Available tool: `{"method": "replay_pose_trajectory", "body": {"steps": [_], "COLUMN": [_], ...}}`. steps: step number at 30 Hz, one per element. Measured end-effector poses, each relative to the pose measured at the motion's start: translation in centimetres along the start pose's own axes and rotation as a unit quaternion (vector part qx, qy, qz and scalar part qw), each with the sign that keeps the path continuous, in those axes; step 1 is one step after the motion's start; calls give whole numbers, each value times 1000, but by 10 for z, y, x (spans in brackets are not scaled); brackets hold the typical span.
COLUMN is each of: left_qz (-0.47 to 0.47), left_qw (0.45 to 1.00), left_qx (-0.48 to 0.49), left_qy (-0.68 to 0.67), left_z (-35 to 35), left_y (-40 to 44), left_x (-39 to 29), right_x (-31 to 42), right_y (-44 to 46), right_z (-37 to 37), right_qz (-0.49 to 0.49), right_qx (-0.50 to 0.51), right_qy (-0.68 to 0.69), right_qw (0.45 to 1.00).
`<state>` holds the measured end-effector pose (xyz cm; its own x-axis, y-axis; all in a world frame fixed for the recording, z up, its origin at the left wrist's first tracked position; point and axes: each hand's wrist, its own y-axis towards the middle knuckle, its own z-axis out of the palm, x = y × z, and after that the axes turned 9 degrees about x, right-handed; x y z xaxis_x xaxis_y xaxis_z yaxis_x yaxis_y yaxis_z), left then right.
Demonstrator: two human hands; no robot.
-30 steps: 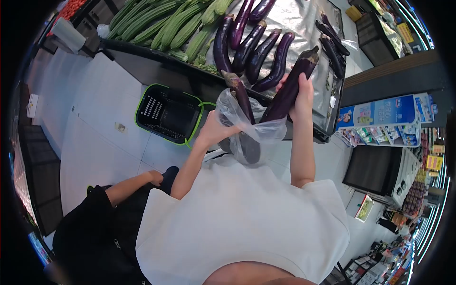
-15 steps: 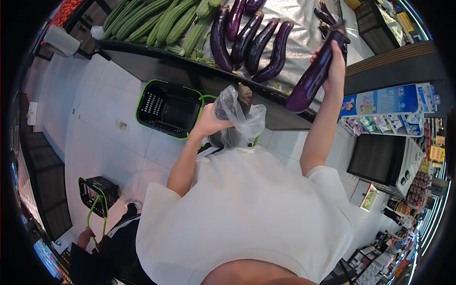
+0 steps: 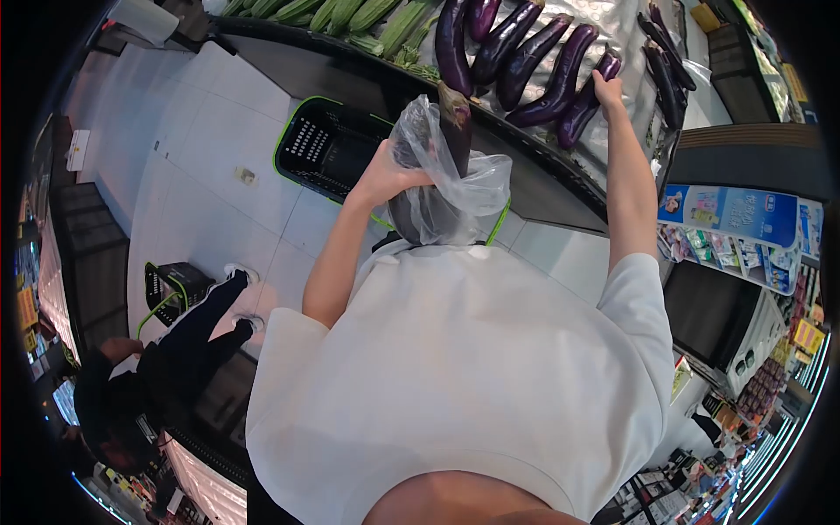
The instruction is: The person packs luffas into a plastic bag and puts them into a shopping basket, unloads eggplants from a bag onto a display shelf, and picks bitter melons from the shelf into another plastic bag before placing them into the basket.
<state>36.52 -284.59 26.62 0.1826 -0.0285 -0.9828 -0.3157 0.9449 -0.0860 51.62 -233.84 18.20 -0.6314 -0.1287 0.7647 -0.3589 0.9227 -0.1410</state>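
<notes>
My left hand (image 3: pixel 389 179) is closed around a clear plastic bag (image 3: pixel 430 206). In the bag stands an eggplant (image 3: pixel 456 131), its stem end poking out of the top. Over on the display stand my right hand (image 3: pixel 611 93) grips another eggplant (image 3: pixel 580 115) near its stem end. That eggplant lies on the silvery sheet (image 3: pixel 619 140), at the right end of a row of purple eggplants (image 3: pixel 525 74). My palm and part of the fingers are hidden from view.
Green ridged gourds (image 3: pixel 359 16) lie left of the eggplants. A black basket with a green rim (image 3: pixel 328 144) stands on the floor by the display. At lower left is another person (image 3: pixel 166 363) beside a second basket (image 3: pixel 171 293). A blue product rack (image 3: pixel 735 214) stands right.
My right hand has lowered its eggplant from the air onto the display beside the others. The left hand keeps hold of the bag. The person at lower left has shifted, with legs now showing.
</notes>
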Motion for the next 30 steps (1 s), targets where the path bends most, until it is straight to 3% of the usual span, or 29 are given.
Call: {"method": "replay_pose_trajectory", "body": {"steps": [2, 3, 4, 5, 6, 7, 8, 9, 10, 11, 14, 15, 17, 20, 22, 24, 26, 27, 28, 30], "left_qz": [17, 28, 40, 43, 48, 51, 50, 48, 47, 48, 21, -11, -42, -51, -51, -52, -109, -113, -113, -129], "left_qw": [1000, 999, 999, 999, 997, 996, 996, 996, 996, 996, 994, 993, 990, 978, 974, 970, 975, 979, 978, 975], "left_qx": [-10, -5, 0, 0, -7, -9, -1, 10, 26, 43, 102, 115, 130, 138, 151, 163, 179, 164, 167, 137], "left_qy": [-5, -17, -29, -28, -52, -76, -76, -72, -68, -66, -17, -4, 32, 144, 159, 174, 74, 46, 48, -115], "left_z": [-3, -6, -6, -5, -4, -1, 1, 3, 6, 7, 20, 25, 34, 42, 45, 43, 37, 38, 42, 48], "left_y": [1, 3, 4, 5, 7, 9, 11, 13, 17, 20, 30, 32, 36, 40, 44, 47, 55, 57, 60, 65], "left_x": [1, 2, 3, 1, -3, -6, -7, -7, -8, -7, -4, -7, -7, -14, -15, -11, -2, 0, -3, -11], "right_x": [17, 35, 53, 74, 96, 119, 140, 145, 156, 154, 120, 111, 103, 92, 91, 89, 115, 114, 104, 66], "right_y": [-18, -45, -80, -120, -167, -219, -269, -306, -335, -348, -354, -355, -365, -369, -364, -354, -355, -352, -349, -341], "right_z": [0, 1, -2, -5, 1, 4, 10, 21, 25, 36, 48, 46, 40, 23, 5, -25, -44, -44, -42, -30], "right_qz": [64, 27, -96, -216, -267, -290, -253, -232, -217, -232, -114, -113, -89, -105, -151, -143, -197, -192, -193, -139], "right_qx": [-24, -106, -93, -78, 11, 161, 295, 361, 374, 354, 326, 312, 282, 196, 100, 13, -63, -52, -56, -18], "right_qy": [-282, -282, -130, 28, 178, 282, 313, 294, 208, 196, 232, 232, 347, 359, 419, 505, 681, 708, 708, 615], "right_qw": [957, 953, 982, 973, 947, 900, 867, 854, 877, 884, 909, 914, 890, 907, 890, 851, 702, 678, 677, 776]}}
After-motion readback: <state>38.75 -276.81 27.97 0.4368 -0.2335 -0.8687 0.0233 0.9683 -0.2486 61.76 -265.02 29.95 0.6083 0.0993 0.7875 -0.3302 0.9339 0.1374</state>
